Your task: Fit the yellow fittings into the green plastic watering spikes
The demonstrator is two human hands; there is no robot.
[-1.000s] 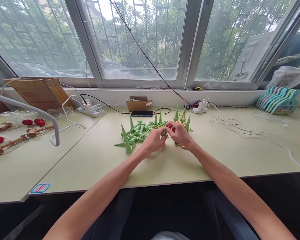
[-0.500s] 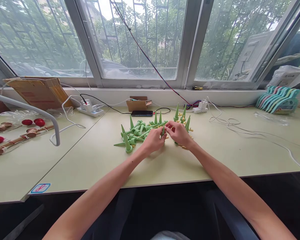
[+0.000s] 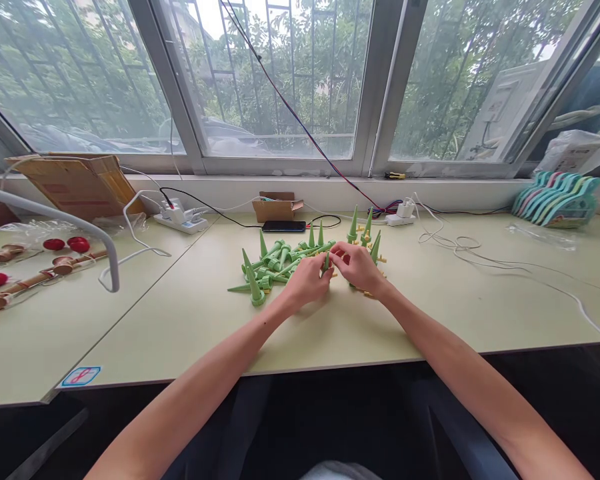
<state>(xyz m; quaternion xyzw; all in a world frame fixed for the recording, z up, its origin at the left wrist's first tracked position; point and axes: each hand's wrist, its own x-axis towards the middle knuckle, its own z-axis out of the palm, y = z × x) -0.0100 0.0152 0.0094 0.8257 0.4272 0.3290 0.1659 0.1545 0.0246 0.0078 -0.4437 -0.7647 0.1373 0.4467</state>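
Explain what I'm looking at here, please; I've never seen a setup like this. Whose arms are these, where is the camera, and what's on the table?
There is no machine here: these are a person's own bare arms, seen by a camera worn on their head, looking forward and down. The left hand holds a green cone. The right hand meets it there; what exactly it grips is too small to tell. On the table, more green cones are heaped beside the left hand, and upright cones with yellow parts stand by the right. Behind the heap lie a dark phone and a small cardboard box.
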